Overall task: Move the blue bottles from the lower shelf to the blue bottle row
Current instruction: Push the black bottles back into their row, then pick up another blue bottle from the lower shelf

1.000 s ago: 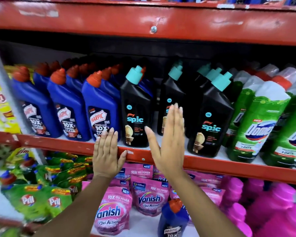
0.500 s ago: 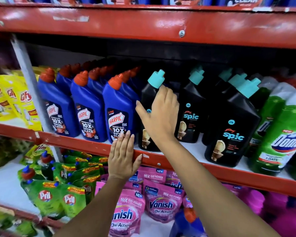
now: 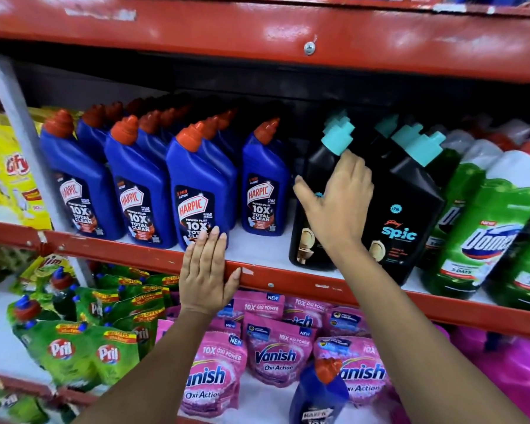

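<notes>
Left hand: the left hand (image 3: 207, 270) is laid flat over the red shelf edge (image 3: 288, 280), fingers released and together, nothing gripped; its fingertips reach the base of the nearest blue bottle.
Right hand: the right hand (image 3: 337, 203) is pressed, fingers spread, against the front black bottle (image 3: 311, 209); a closed grasp cannot be told.
Blue bottle row: four front Harpic bottles (image 3: 201, 191) with red caps are counted just above and left of the left hand, with more ranked behind them, too dark to count; the fourth (image 3: 265, 185) is set apart, between the two hands.
Bare shelf gap: a white strip (image 3: 257, 249) is seen between the fourth blue bottle and the black bottle under the right hand.
Black bottles: at least three teal caps are counted at and right of the right hand.
Green bottles: several (image 3: 484, 228) are seen further right, blurred.
Lower shelf: one blue bottle (image 3: 318, 393) is seen upright below the right forearm, among pink Vanish pouches (image 3: 276, 356); about six pouches are made out.
Green Pril packs: a heap (image 3: 74, 350) is seen left of the left forearm.
</notes>
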Action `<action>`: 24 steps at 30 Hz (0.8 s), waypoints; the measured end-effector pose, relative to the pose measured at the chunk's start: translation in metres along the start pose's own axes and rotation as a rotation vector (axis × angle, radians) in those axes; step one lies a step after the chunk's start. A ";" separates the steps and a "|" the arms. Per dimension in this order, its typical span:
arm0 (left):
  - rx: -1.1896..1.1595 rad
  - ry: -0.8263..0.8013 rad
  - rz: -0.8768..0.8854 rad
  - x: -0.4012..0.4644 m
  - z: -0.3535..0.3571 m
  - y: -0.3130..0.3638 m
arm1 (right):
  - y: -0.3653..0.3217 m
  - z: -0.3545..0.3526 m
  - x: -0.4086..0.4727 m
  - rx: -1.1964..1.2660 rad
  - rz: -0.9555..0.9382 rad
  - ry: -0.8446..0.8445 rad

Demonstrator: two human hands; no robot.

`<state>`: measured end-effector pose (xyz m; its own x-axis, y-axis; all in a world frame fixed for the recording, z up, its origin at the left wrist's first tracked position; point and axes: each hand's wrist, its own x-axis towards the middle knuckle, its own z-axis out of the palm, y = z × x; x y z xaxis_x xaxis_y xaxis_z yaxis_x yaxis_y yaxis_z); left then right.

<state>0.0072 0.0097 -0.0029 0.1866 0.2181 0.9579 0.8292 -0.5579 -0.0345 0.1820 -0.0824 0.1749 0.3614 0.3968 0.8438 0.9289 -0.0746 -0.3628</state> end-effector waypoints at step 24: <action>0.010 0.056 0.016 -0.008 0.005 0.000 | 0.094 -0.035 -0.245 0.141 0.083 -0.338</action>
<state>0.0088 0.0122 -0.0118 0.1706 0.1636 0.9717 0.8316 -0.5528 -0.0530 0.1838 -0.2185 -0.0520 0.3659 0.6761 0.6396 0.8688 -0.0018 -0.4951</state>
